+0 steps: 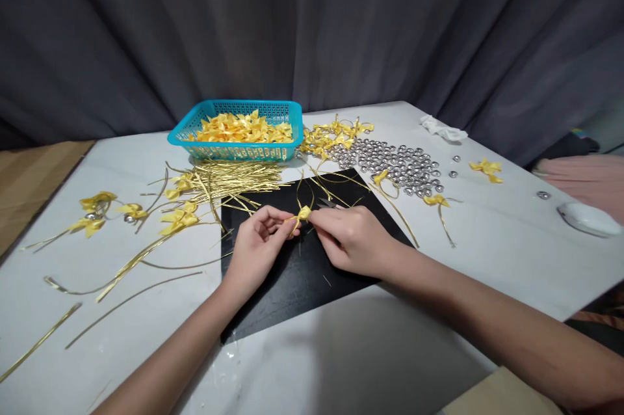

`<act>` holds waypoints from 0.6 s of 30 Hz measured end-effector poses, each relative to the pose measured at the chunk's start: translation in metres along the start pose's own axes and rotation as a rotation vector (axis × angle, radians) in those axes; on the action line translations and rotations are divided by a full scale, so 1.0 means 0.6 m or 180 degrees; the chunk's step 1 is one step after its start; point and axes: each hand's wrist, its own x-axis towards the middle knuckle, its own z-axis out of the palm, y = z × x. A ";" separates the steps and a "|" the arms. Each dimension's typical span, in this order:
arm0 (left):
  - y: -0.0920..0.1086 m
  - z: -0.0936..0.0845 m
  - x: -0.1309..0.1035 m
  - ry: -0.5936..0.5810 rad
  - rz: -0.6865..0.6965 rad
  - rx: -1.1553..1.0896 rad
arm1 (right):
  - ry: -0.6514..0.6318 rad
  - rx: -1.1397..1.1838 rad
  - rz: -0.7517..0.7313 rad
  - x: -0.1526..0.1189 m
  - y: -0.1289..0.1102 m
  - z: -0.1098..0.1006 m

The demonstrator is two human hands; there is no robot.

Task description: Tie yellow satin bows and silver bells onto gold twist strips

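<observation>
On the far side of the table, left of centre, 1 blue basket holds a heap of yellow ribbon pieces, with gold cords bundled along its near side and silver beads loose to its right. Nearer, above the black mat, the left hand and right hand pinch 1 small yellow bow between their fingertips.

Dark gray curtain, white table, soft shadow below

The near tabletop leaves passage, while a blue basket and silver pieces obstruct farther back.
</observation>
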 end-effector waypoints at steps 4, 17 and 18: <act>-0.003 0.000 -0.003 0.0014 0.0227 0.0201 | 0.0017 -0.0085 -0.0025 -0.001 -0.004 0.003; -0.013 -0.001 -0.037 0.0237 0.1710 0.1494 | 0.0814 0.0072 0.0210 -0.011 -0.022 0.027; -0.015 -0.002 -0.037 0.0290 0.1925 0.1589 | 0.0832 0.0184 0.0261 -0.011 -0.024 0.028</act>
